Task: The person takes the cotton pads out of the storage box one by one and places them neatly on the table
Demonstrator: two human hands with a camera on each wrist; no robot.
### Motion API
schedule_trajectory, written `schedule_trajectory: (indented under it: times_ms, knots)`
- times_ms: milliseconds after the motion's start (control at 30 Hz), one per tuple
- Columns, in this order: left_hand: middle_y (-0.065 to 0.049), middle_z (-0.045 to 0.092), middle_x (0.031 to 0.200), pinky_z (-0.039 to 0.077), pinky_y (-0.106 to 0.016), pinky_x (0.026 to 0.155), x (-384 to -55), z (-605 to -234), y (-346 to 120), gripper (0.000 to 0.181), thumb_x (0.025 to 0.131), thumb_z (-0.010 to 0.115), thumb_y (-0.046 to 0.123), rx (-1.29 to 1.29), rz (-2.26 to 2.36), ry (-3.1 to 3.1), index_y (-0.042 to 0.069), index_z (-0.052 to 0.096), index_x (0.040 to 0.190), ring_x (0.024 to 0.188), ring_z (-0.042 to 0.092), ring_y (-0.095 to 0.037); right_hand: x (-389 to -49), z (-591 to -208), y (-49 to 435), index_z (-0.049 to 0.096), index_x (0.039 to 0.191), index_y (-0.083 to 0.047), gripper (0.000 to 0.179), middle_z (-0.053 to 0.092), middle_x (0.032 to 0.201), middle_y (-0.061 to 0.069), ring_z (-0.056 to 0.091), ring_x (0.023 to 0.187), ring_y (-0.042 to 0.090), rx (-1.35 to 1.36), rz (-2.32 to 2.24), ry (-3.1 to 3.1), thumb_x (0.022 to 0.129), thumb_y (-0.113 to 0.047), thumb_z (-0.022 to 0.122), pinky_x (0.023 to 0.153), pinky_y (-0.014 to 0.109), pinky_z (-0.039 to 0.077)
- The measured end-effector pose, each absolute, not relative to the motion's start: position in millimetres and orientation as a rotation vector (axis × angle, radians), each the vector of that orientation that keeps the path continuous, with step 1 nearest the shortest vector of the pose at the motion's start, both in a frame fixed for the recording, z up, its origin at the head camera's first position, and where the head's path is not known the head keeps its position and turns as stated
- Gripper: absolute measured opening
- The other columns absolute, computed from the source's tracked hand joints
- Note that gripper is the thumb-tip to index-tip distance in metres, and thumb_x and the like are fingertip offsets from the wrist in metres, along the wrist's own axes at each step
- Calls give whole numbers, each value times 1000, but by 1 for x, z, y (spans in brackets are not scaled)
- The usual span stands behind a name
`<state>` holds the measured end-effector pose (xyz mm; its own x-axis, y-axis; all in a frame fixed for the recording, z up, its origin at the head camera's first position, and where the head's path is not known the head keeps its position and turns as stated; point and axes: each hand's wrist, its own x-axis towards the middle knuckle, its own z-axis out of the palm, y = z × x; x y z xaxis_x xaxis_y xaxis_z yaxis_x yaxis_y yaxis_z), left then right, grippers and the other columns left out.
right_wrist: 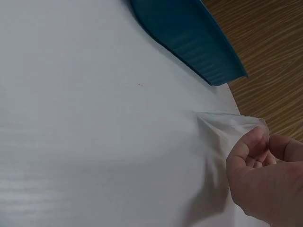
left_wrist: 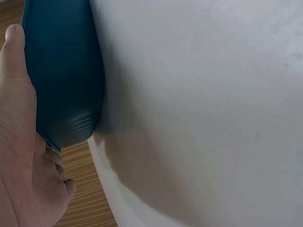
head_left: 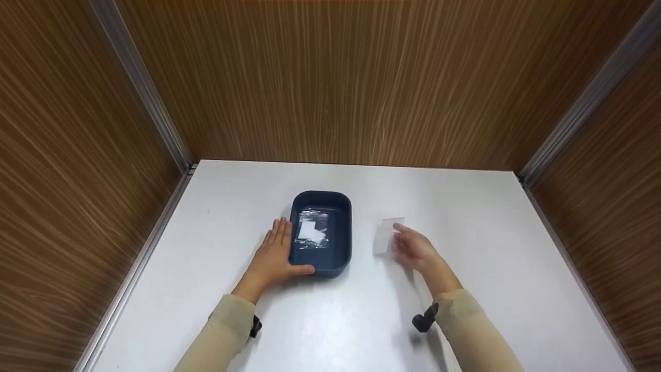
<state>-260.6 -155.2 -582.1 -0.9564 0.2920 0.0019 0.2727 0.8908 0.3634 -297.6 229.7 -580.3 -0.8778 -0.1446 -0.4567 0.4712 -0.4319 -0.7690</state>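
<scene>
A dark blue rectangular container (head_left: 341,271) stands on the white table. My left hand (head_left: 273,257) rests against its left side, fingers straight along the wall and the thumb across the near corner. The left wrist view shows this hand (left_wrist: 23,142) beside the container's outer wall (left_wrist: 66,71). Inside the container lies a clear plastic zip bag (head_left: 313,232) with a white piece showing in it. To the right of the container, my right hand (head_left: 414,249) pinches another clear zip bag (head_left: 384,237) between thumb and finger. In the right wrist view this bag (right_wrist: 227,124) spreads from the fingertips.
The white table (head_left: 320,330) is enclosed by wood-grain panels (head_left: 330,82) at the back and both sides. Metal rails (head_left: 150,88) run along the corners. A dark device (head_left: 426,318) is worn at the right wrist, above the sleeve cuff.
</scene>
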Motion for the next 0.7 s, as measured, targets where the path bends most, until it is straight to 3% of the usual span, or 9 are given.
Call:
schedule_trajectory:
  times_ms: [267,400,700]
  knots:
    - [-21,2,166,7,-46,125,-260,-581,-155,142,65,65,87,470,574,3017,-2,6,158,155,-3,-33,-299,-583,235,38,151,2,54,62,80,0,59,65,11,417,-2145,1761,100,-3,53,59,22,51]
    - [-21,1,166,8,-46,125,-260,-581,-155,141,65,65,86,471,569,3021,-3,7,158,154,-3,-33,-300,-584,236,42,147,3,50,62,81,3,60,65,13,404,-2024,1940,99,-6,55,59,25,52]
    - [-19,-1,166,7,-46,125,-261,-582,-155,141,65,67,85,469,584,3017,-2,6,158,154,-3,-33,-302,-587,240,48,144,4,47,60,106,14,61,79,17,406,-1744,2321,98,-9,52,69,26,53]
